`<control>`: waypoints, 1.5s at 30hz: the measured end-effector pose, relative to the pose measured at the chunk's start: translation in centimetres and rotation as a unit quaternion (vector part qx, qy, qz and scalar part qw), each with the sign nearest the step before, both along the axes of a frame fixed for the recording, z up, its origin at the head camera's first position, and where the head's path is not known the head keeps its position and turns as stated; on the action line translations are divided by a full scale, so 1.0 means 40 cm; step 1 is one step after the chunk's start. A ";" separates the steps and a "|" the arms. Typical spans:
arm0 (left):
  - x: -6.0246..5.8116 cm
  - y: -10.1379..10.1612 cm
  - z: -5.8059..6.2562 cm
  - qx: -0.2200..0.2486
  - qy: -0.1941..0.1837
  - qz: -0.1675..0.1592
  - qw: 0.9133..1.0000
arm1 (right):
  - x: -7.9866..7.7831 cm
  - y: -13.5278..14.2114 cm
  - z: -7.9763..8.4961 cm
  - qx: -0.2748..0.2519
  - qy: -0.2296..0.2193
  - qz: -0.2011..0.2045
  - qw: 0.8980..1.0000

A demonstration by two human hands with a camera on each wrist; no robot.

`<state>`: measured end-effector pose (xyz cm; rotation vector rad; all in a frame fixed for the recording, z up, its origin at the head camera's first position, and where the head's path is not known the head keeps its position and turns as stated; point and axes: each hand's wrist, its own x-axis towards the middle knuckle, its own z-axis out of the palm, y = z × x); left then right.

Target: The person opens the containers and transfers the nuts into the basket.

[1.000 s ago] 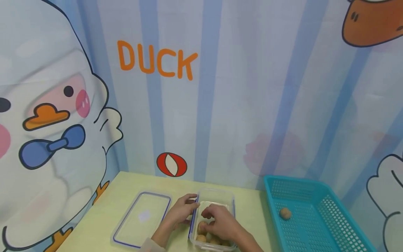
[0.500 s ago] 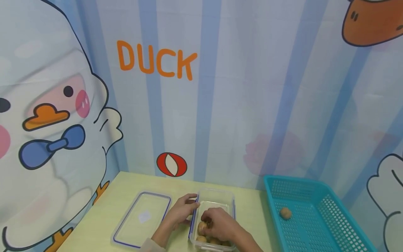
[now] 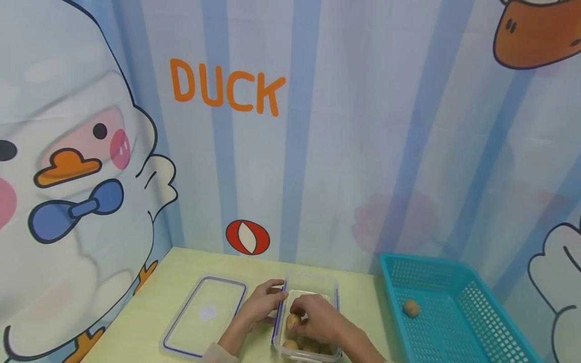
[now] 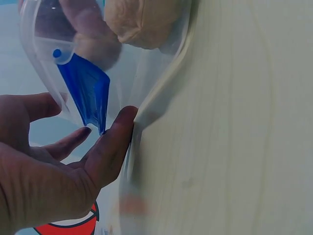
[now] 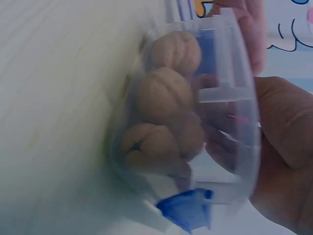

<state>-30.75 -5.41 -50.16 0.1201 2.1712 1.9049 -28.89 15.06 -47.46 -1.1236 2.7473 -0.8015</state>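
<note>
Shifted walnut point(image 3: 293, 322) inside clear box point(image 3: 313, 283)

This is a curtained booth: cartoon-duck cloth point(image 3: 345, 126) hangs behind a pale table point(image 3: 363, 297).

The left hand point(image 3: 263, 302) and right hand point(image 3: 316, 317) are bare. A pale, plain sleeve point(image 3: 219, 354) covers the lower left forearm point(image 3: 237, 335).

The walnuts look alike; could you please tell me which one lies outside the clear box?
The lone walnut in the turquoise basket, near its left side; the other visible walnuts are inside the clear box.
</note>
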 end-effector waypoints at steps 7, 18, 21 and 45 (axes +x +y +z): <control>0.003 -0.009 0.002 -0.001 -0.003 0.000 1.000 | 0.022 0.005 0.099 0.002 0.004 0.016 1.000; 0.000 -0.006 0.001 -0.005 -0.006 -0.001 1.000 | 0.080 0.086 0.268 -0.032 0.074 0.009 0.997; 0.000 -0.003 0.001 -0.004 -0.007 0.000 1.000 | 0.096 0.131 0.303 -0.039 0.088 -0.003 0.995; 0.002 -0.003 0.004 0.005 0.000 -0.005 1.000 | 0.087 0.472 0.342 -0.063 0.191 -0.209 0.957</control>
